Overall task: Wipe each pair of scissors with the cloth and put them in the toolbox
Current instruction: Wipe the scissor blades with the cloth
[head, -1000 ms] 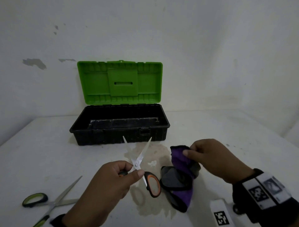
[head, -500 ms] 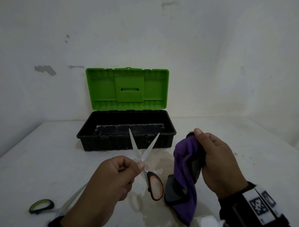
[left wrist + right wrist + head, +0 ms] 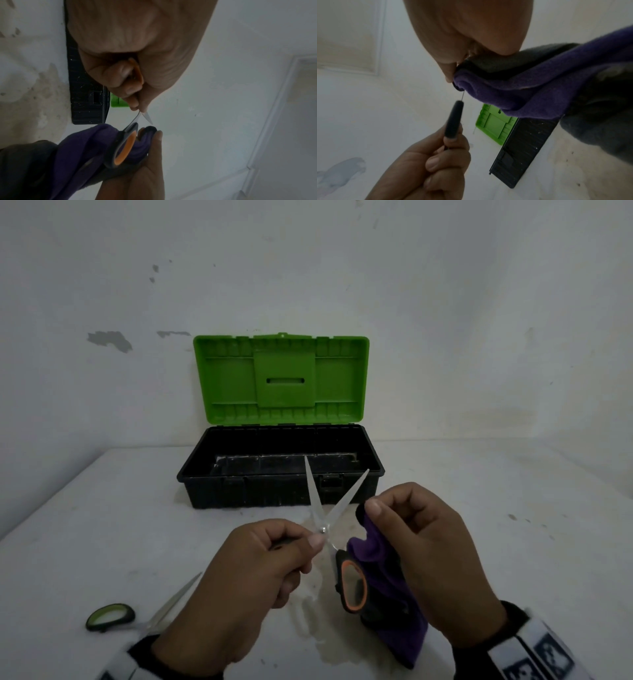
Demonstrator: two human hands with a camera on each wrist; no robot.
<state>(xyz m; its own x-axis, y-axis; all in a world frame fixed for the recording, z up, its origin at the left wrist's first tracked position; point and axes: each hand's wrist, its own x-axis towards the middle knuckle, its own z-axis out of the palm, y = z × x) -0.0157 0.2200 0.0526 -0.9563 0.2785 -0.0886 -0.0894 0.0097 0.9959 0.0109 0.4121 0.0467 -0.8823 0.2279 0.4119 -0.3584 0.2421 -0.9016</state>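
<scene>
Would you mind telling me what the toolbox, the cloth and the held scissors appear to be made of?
Toolbox: moulded plastic, judging by the ribbed green lid and matte black tub. Cloth: soft fleecy fabric, probably microfibre, purple and grey, draping in folds. Scissors: pale shiny blades, likely steel; black-and-orange handles look like plastic, perhaps rubber-lined.

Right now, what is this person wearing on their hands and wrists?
Both hands are bare: no gloves or rings show on the left hand or the right hand. Each wrist carries a dark band with a white block on it, printed with black square code-like markings. The left wrist's block shows only at the picture's edge.
</scene>
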